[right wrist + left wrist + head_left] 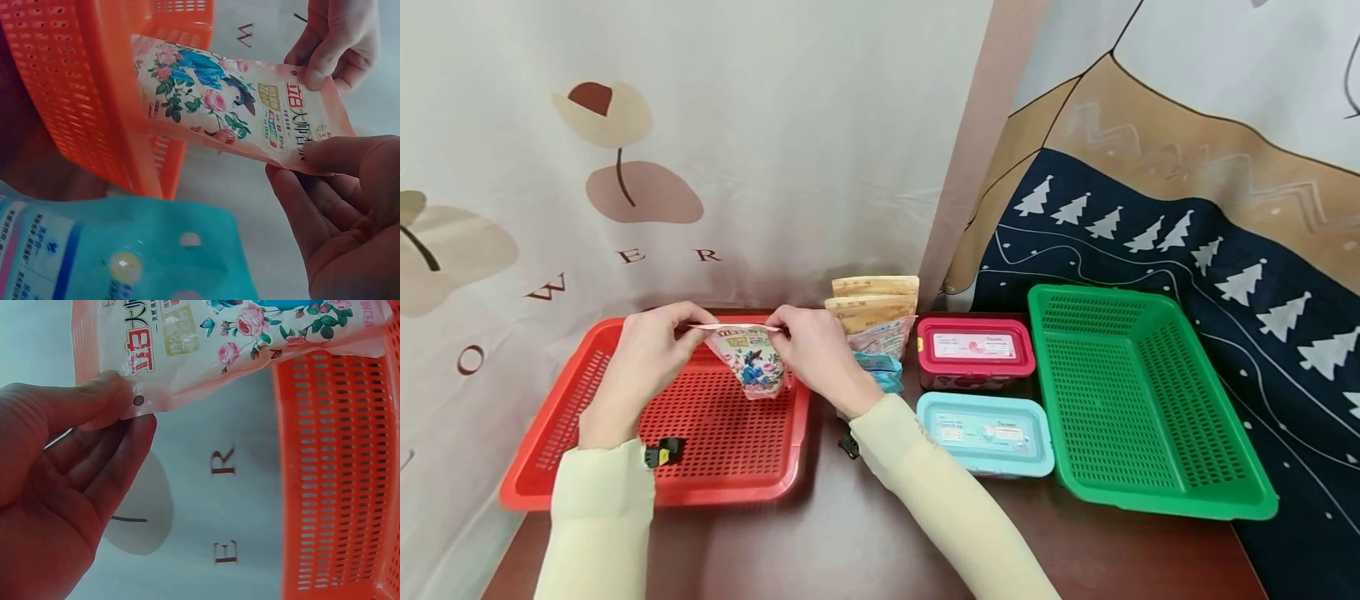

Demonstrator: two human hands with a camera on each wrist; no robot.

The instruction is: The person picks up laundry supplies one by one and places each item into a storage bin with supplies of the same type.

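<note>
A pink floral pouch [752, 362] with printed roses and a figure in blue hangs over the right part of the red basket [715, 492]. My left hand [651, 358] pinches one top corner of it between thumb and fingers. The opposite top corner is pinched by my right hand [816, 350]. In the left wrist view, the left thumb lies over the pouch [187, 350] beside a small hole at its corner. The right wrist view shows both hands on the top edge and the pouch's [206, 94] lower end at the basket's rim [119, 112].
Right of the red basket stand several pouches: tan ones [876, 304], a pink one [883, 337] and a teal one [882, 371]. A magenta box [976, 367] and a light blue box [985, 458] lie before a green basket [1150, 400]. A printed curtain [820, 150] hangs behind the table.
</note>
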